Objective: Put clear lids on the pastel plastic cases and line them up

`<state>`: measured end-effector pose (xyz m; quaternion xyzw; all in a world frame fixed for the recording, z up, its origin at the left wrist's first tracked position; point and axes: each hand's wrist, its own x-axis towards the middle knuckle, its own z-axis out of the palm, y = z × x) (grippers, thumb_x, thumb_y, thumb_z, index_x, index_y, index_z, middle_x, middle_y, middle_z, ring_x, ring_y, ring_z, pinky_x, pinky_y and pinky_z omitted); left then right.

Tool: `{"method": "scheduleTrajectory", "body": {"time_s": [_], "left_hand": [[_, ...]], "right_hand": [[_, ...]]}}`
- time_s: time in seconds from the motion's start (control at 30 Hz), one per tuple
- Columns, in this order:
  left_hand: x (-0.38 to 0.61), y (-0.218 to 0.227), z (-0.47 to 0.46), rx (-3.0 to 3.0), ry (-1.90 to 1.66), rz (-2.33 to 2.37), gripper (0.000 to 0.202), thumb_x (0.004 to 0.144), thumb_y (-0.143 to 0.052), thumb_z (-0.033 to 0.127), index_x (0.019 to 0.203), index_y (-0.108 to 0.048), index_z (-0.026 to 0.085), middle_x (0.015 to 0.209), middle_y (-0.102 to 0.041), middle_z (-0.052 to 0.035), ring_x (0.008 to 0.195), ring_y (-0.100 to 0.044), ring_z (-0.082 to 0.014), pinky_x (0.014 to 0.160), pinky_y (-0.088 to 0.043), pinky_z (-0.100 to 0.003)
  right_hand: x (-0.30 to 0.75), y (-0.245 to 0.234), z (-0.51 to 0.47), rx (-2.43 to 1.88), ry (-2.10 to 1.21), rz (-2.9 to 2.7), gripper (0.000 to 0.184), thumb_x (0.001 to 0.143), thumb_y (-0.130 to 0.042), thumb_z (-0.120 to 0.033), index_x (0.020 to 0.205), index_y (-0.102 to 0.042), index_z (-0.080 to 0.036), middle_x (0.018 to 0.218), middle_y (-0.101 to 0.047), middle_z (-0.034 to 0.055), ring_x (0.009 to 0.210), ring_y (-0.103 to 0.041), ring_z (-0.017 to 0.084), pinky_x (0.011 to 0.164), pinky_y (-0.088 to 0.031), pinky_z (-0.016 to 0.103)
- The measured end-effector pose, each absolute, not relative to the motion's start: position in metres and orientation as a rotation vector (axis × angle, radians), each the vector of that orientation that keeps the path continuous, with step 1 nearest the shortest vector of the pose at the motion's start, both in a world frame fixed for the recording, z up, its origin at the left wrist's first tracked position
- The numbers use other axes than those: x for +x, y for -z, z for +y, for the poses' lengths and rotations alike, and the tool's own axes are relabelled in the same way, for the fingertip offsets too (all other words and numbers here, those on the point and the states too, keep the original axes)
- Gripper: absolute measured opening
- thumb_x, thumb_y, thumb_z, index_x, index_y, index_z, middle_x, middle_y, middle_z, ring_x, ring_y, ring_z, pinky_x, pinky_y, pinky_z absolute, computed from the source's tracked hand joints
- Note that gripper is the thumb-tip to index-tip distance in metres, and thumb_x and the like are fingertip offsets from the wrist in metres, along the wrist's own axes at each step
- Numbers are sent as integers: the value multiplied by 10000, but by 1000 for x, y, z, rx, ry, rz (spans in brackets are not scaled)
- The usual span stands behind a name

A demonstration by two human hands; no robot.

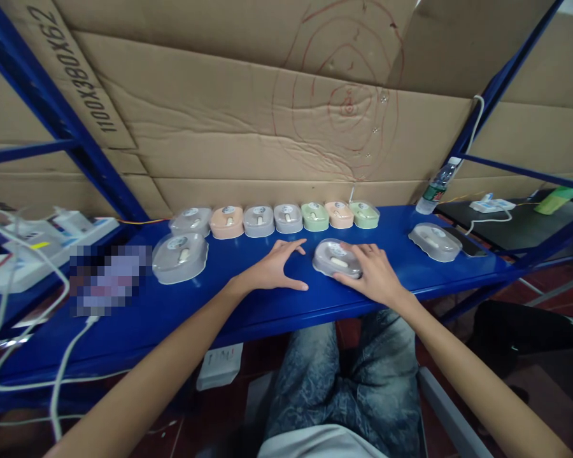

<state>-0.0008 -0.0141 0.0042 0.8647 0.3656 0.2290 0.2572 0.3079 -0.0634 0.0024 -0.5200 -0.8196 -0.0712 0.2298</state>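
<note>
On the blue shelf in front of me sits a clear plastic case (325, 259) with a grey inside and a small white piece in its middle. My right hand (373, 270) grips its right side, thumb at the front and fingers over the top. Just left of the case, my left hand (275, 267) is held with thumb and fingers spread, touching nothing. Similar cases stand around: a grey one (180, 259) at the left, another grey one (435, 243) at the right, and a back row with an orange case (227, 224) and a green case (315, 217).
A water bottle (437, 187) stands at the back right. A dark flat object (472, 246) lies beside the right-hand case. White power strips (38, 245) and cables crowd the left, near a blurred-out phone-like item (112, 277). Cardboard (210, 95) walls the back; blue posts frame both sides.
</note>
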Motion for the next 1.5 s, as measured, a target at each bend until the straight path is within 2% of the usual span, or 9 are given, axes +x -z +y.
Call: {"method": "scheduleTrajectory", "body": {"time_s": [0.23, 0.37, 0.5, 0.6, 0.73, 0.97, 1.1, 1.27, 1.5], "left_hand": [[-1, -5, -12, 2374, -560, 1014, 1009, 749, -866, 625, 1598, -398, 346, 1475, -547, -55, 1423, -395, -343, 1246, -320, -542], [-1, -5, -12, 2385, -554, 1028, 976, 775, -849, 615, 1595, -400, 334, 1465, -555, -59, 1414, -400, -336, 1240, -329, -541], [-1, -6, -12, 2402, -563, 1037, 948, 787, -834, 621, 1588, -416, 333, 1453, -568, -63, 1407, -416, -341, 1231, -347, -548], [-1, -5, -12, 2405, -570, 1033, 932, 788, -826, 630, 1581, -430, 342, 1451, -572, -63, 1411, -422, -349, 1226, -352, -562], [-1, -5, -11, 2408, -572, 1031, 929, 788, -825, 631, 1579, -435, 339, 1448, -574, -67, 1417, -416, -355, 1228, -349, -568], [-1, -4, -11, 2412, -572, 1030, 902, 800, -819, 623, 1572, -445, 342, 1436, -581, -66, 1409, -419, -354, 1221, -353, -567], [0, -6, -12, 2406, -565, 1041, 872, 827, -796, 626, 1569, -448, 330, 1440, -579, -66, 1412, -414, -345, 1225, -353, -548], [0, -6, -11, 2438, -585, 1041, 781, 896, -725, 625, 1562, -460, 315, 1419, -604, -68, 1400, -443, -334, 1218, -367, -531], [-7, -8, -8, 2679, -669, 1148, 651, 992, -587, 628, 1517, -526, 249, 1383, -631, -115, 1353, -502, -351, 1193, -394, -542]], "right_hand": [[392, 15, -64, -1780, 663, -1929, 724, 973, -517, -683, 1495, -557, -184, 1458, -562, 235, 1368, -432, 475, 1062, -416, 625], [416, 14, -68, -1842, 705, -1842, 838, 938, -527, -734, 1547, -487, -160, 1572, -445, 255, 1478, -331, 497, 1138, -354, 646], [441, 5, -70, -1888, 676, -1793, 964, 891, -544, -809, 1606, -413, -176, 1636, -368, 253, 1515, -307, 500, 1173, -336, 650], [466, 6, -66, -1987, 640, -1792, 920, 894, -530, -812, 1612, -425, -247, 1675, -333, 212, 1535, -267, 526, 1169, -321, 702], [487, 16, -56, -2108, 535, -1761, 793, 949, -444, -780, 1569, -498, -290, 1678, -353, 165, 1542, -274, 507, 1163, -348, 695], [484, 23, -51, -2085, 572, -1696, 830, 948, -425, -792, 1579, -481, -256, 1651, -367, 202, 1535, -260, 521, 1169, -314, 709], [476, 22, -54, -2048, 646, -1692, 753, 985, -397, -745, 1555, -516, -268, 1611, -422, 197, 1501, -320, 498, 1155, -327, 707], [471, 22, -55, -2030, 678, -1697, 701, 998, -393, -713, 1540, -529, -291, 1595, -444, 187, 1487, -330, 499, 1155, -274, 754], [469, 23, -45, -1987, 652, -1679, 808, 946, -429, -766, 1471, -530, -159, 1557, -464, 246, 1487, -308, 503, 1173, -216, 739]]}}
